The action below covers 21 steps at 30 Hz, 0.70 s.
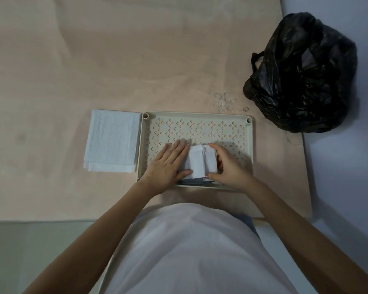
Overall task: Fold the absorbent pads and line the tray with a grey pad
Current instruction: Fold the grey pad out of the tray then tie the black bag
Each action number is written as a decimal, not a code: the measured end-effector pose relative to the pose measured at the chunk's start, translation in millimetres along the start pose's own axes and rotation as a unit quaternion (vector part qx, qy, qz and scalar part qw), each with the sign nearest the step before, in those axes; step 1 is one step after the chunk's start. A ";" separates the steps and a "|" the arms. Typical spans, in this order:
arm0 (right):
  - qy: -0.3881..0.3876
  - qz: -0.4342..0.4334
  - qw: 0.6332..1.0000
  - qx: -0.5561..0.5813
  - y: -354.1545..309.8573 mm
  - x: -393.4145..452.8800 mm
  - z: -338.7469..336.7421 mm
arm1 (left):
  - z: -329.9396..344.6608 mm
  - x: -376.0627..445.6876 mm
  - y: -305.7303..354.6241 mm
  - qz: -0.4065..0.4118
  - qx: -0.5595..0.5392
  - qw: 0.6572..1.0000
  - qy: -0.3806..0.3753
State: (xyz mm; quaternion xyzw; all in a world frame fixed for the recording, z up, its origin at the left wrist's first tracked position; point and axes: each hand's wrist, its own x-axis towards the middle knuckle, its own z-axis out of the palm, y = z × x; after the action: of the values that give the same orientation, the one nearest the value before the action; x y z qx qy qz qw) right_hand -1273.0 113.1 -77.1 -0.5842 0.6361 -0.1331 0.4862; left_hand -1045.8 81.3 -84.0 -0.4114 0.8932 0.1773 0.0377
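**Both hands on a folded white pad in the tray**

Left hand [168, 164]: fingers straight and close together, palm down, pressing flat on the left side of the folded white pad [200, 161]; thumb lies along the pad's near-left edge. Right hand [227, 166]: fingers curled over the pad's right side, thumb at its near-right corner, so it grips the pad.

Pad is folded into a compact bundle with a raised middle strip. Its long axis runs from the near rim of the tray [249, 145] toward the far rim, roughly square to the tray's long side.

The tray is cream and perforated, long side left-right. It holds the folded pad in its near-centre part, plus a dark grey pad [194, 181] showing as a sliver under the white one, against the near rim. How far the grey one extends I can't tell.

Just left of the tray, touching or nearly so: a flat stack of white pads [112, 141]. Beyond the tray's far-right corner: black plastic bag [302, 73], well apart. Everything sits on a beige cloth [94, 60].
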 end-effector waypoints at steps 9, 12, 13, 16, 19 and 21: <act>0.016 -0.038 0.961 -0.274 1.6 15.4 -7.0 | -2.9 9.3 -16.6 0.087 0.083 0.993 -0.022; 0.080 -0.048 0.951 -0.296 -8.7 29.5 -12.1 | -11.6 23.3 -23.8 0.092 0.103 0.990 0.008; 0.092 -0.050 0.947 -0.304 -13.2 34.9 -13.8 | -13.8 27.8 -25.8 0.105 0.102 0.989 0.008; 0.096 -0.076 0.930 -0.346 -19.9 41.3 -17.3 | -15.0 34.8 -33.0 0.143 0.089 0.986 -0.004; 0.095 -0.109 0.911 -0.386 -15.5 33.1 -20.0 | -11.1 33.2 -35.4 0.161 0.079 0.984 0.012; 0.083 -0.135 0.902 -0.401 -11.9 28.1 -19.0 | -6.2 31.8 -34.3 0.170 0.071 0.982 0.034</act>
State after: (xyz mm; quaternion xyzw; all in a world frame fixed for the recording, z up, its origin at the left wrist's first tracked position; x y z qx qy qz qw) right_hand -1276.0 77.6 -71.9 -0.7969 0.5889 0.0207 0.1332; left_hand -1040.6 35.6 -94.8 -0.2554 0.9612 0.1036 0.0059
